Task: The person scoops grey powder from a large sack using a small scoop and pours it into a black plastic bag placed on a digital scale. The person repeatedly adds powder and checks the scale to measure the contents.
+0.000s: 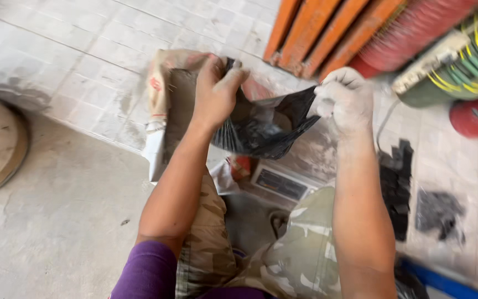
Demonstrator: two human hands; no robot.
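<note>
Black bag (261, 130): thin plastic, crumpled, mouth stretched open, held in air between both hands, above scale. Behind it open sack (167, 88), tan, dusty, slumped on tiles.

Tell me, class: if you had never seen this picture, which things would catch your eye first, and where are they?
In the middle, the dusty left hand and right hand pull open a black plastic bag over a weighing scale on the tiled floor. Behind the bag stands an open beige sack. Bright orange bars lean at the top right.
</note>
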